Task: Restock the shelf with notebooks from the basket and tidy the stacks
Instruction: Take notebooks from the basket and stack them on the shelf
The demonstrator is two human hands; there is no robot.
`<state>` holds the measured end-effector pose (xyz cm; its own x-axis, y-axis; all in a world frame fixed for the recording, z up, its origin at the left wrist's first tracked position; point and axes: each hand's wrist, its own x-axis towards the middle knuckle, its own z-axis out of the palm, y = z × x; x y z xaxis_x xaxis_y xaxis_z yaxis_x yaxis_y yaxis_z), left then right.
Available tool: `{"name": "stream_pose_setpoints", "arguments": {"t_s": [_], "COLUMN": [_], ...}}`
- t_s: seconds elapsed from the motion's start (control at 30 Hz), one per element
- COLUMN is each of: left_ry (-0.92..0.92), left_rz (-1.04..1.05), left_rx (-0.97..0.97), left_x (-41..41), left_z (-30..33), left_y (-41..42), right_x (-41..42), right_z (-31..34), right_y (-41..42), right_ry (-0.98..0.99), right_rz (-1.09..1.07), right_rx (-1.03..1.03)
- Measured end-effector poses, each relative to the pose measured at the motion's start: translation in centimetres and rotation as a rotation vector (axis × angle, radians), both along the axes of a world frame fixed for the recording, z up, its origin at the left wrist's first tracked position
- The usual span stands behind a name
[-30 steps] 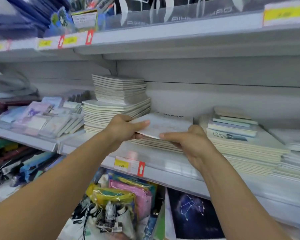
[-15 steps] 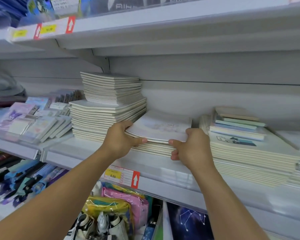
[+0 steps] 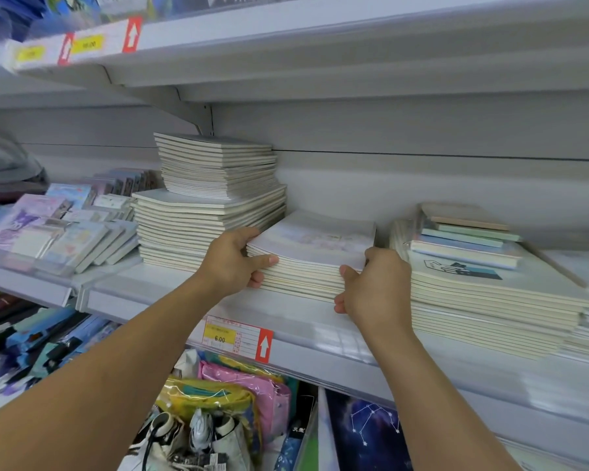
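- Head view: the middle stack of notebooks (image 3: 312,263) lies flat on the shelf (image 3: 170,287), its long side running left to right, squarely between the two hands and just ahead of them.
- The left hand (image 3: 233,263) grasps the stack's near left corner, thumb laid along the front edge, the other fingers (image 3: 255,280) curled against the side.
- The right hand (image 3: 374,283) grips the near right corner, fingers bent round the edges of the lower notebooks.
- Both hands look equally near; squaring the pile seems a two-handed push inward and back.
- Room is tight: the tall stack (image 3: 211,212) sits just beside it on the left, the wide stack (image 3: 490,294) near on the right, with a bare strip of shelf in front.
- The shelf is smooth and white, with a price label (image 3: 237,338) on its front lip.
- The basket is not in view.
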<state>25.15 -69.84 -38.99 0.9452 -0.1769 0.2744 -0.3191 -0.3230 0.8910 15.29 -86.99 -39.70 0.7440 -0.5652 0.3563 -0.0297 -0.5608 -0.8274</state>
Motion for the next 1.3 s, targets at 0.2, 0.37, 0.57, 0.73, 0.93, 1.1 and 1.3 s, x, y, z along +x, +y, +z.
{"name": "stream_pose_setpoints", "arguments": {"t_s": [0.2, 0.37, 0.57, 0.73, 0.93, 1.1, 1.3], "left_ry": [0.017, 0.051, 0.023, -0.295, -0.448, 0.428, 0.991], "left_rz": [-0.021, -0.011, 0.081, 0.242, 0.277, 0.327, 0.367], "left_rx": [0.063, 0.121, 0.122, 0.108, 0.06, 0.273, 0.327], "left_x": [0.2, 0.3, -0.9, -4.0, -14.9, -22.2, -31.1], "left_z": [-0.2, 0.1, 0.6, -0.2, -7.8, -24.2, -35.8], "left_y": [0.1, 0.0, -0.6, 1.0, 8.0, 18.6, 23.7], "right_x": [0.1, -0.3, -0.4, -2.6, -7.8, -9.9, -18.0], "right_z": [-0.1, 0.1, 0.1, 0.6, -4.5, -21.6, -39.5], "right_y": [0.1, 0.1, 0.2, 1.7, 10.6, 17.0, 19.5], "right_ry": [-0.02, -0.015, -0.025, -0.25, -0.401, 0.666, 1.196], "right_rz": [-0.003, 0.037, 0.025, -0.051, 0.387, 0.897, 1.03], "right_rx": [0.04, 0.08, 0.13, -0.205, -0.246, -0.225, -0.521]}}
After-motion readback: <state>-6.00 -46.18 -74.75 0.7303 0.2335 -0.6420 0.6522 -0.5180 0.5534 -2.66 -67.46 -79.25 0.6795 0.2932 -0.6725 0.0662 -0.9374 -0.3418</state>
